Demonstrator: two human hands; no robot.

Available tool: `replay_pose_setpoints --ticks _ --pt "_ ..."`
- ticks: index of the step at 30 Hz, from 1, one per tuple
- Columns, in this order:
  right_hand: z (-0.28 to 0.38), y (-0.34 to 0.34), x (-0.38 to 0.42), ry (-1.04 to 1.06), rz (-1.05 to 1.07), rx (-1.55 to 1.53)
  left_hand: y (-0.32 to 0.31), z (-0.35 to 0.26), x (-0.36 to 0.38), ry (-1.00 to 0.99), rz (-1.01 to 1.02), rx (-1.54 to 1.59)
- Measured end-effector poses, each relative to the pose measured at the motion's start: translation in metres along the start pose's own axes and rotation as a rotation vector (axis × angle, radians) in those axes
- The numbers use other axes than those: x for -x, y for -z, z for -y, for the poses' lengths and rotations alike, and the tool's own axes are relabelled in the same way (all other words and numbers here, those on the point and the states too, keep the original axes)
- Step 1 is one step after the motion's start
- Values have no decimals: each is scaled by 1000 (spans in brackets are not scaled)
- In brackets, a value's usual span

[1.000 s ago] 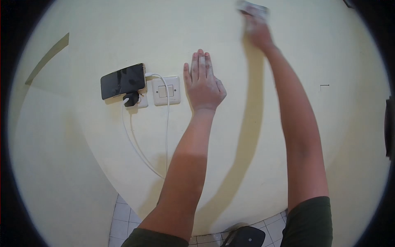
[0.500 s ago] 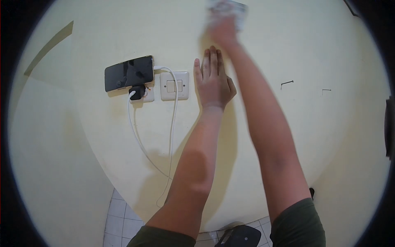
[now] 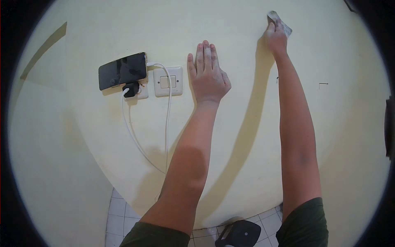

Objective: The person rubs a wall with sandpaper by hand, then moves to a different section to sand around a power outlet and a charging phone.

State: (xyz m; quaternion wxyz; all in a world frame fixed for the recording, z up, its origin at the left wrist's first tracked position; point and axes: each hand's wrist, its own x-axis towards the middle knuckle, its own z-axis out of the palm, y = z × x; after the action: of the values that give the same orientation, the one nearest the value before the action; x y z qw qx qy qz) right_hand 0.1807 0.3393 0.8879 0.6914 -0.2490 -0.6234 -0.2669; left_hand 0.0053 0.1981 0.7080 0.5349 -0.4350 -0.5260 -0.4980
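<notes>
Take the wall switch (image 3: pixel 168 81) as your landmark. Left of it, touching its neighbouring socket, a dark phone (image 3: pixel 122 71) lies with its long axis horizontal; a white cable (image 3: pixel 166 123) loops from the phone down below the switch and back up to the black plug (image 3: pixel 131 89). Just right of the switch, your left hand (image 3: pixel 209 76) lies flat on the cream wall (image 3: pixel 238 136), all fingers extended and pointing up, holding nothing. Well right of the switch and higher, your right hand (image 3: pixel 275 38) is closed on 1 small grey pad (image 3: pixel 281 23), which it presses to the wall; the pad protrudes up and right past the fingertips. The right hand is the only 1 in contact with it. No brand, label or writing can be read on any item.
</notes>
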Motion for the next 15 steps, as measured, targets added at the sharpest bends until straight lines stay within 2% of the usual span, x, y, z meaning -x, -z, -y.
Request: replay_pose_setpoints --ticks 2,4,5,6,7,8,11,12,13,14,15 --pt "3 -7 3 54 46 236 0 -2 0 1 -3 -2" --pt "18 -34 4 269 88 358 1 -1 1 -2 -6 11" --pt "61 -37 12 258 202 88 1 1 3 -7 13 5" --pt "102 -39 28 571 -134 -247 -1 4 2 -11 25 0" --pt "130 -26 39 752 -44 -102 -2 4 2 -16 38 -6" --pt "155 -1 49 586 138 -214 -2 4 3 -18 27 7" --pt "129 17 33 448 117 -281 -1 4 1 -16 -7 38" --pt "78 -17 21 487 -167 45 -1 3 1 -13 -14 43" --pt "40 -26 9 326 -204 136 -1 2 1 -6 -19 48" --pt "10 -35 2 76 -250 143 0 1 2 -2 -15 39" --pt "5 -40 1 68 -253 238 0 0 0 3 -16 31"
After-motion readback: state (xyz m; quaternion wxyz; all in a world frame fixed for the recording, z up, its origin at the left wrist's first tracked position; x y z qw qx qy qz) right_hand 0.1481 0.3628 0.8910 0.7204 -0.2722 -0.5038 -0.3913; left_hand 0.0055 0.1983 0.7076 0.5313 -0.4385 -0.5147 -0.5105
